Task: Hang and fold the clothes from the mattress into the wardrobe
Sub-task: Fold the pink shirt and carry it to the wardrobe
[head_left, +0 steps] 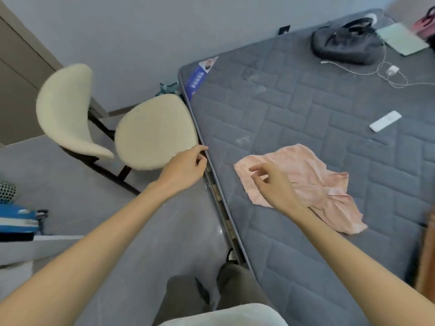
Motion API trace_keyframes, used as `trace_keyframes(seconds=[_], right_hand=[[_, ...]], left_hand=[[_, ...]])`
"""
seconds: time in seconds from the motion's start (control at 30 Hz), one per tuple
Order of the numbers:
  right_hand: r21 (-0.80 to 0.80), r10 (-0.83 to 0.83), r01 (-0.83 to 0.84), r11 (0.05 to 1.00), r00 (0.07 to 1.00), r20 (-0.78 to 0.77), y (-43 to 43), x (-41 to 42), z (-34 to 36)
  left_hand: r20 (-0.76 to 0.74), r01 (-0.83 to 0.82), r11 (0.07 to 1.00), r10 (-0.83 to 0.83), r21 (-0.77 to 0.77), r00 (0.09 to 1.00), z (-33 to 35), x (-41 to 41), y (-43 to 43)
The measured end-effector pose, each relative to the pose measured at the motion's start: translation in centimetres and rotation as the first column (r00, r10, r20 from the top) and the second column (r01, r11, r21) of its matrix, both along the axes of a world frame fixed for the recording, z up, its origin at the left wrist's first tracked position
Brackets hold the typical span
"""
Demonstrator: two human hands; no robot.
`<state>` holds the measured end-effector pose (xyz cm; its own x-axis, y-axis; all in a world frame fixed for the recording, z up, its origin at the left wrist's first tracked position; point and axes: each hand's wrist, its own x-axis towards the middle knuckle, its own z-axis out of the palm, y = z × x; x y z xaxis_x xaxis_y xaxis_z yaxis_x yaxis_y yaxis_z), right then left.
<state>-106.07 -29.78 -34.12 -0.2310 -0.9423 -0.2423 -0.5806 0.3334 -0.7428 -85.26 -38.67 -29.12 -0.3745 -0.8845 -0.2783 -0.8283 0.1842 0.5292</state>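
Pink garment lies crumpled and flat on the grey quilted mattress, near the edge closest to me. It's the only piece of clothing I can make out on the mattress.

My right hand is over the garment's left part. Fingers are loosely curled, thumb and forefinger apart, nothing pinched. Can't tell whether the fingertips touch the fabric.

My left hand is at the mattress's side edge, just beside the seat of the cream chair. Fingers are loosely bent, thumb close to forefinger, holding nothing that I can see. Contact with the edge is unclear.

Also on the mattress, well apart from the garment:
- white remote, mid-right
- black bag at the far end
- white charger and cable trailing beside the bag
- a pale green flat item next to the bag, too blurred to name

A blue label sits on the mattress's far-left corner.
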Motion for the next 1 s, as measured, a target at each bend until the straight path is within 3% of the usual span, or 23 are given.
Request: trace_keyframes(seconds=[0.27, 0.47, 0.63, 0.77, 0.87, 1.0], right_hand=[[0.289, -0.165, 0.189, 0.938, 0.98, -0.107, 4.0, -9.5, -10.3], [0.396, -0.223, 0.286, 0.873, 0.955, -0.197, 4.5, -14.5, -17.9], [0.435, -0.211, 0.316, 0.843, 0.939, -0.273, 4.3, -17.8, -24.2], [0.514, -0.063, 0.259, 0.818, 0.928, -0.367, 4.2, -18.9, -28.4], [0.492, 0.054, 0.251, 0.834, 0.85, -0.524, 3.9, -19.4, -30.4], [0.265, 0.085, 0.197, 0.944, 0.629, -0.773, 3.8, -20.9, -32.4]], left_hand=[[0.046, 0.198, 0.959, -0.211, 0.202, 0.976, -11.1, -11.1, -0.4], [0.075, 0.274, 0.896, -0.319, 0.348, 0.945, -20.6, -16.6, -1.2], [0.048, 0.344, 0.858, -0.39, 0.382, 0.919, -27.7, -19.2, -1.6], [0.049, 0.426, 0.798, -0.491, 0.427, 0.87, -33.5, -20.5, -1.0], [0.086, 0.44, 0.805, -0.51, 0.398, 0.856, -36.6, -21.7, 0.7], [0.175, 0.462, 0.849, -0.511, 0.257, 0.841, -38.8, -22.7, 2.3]])
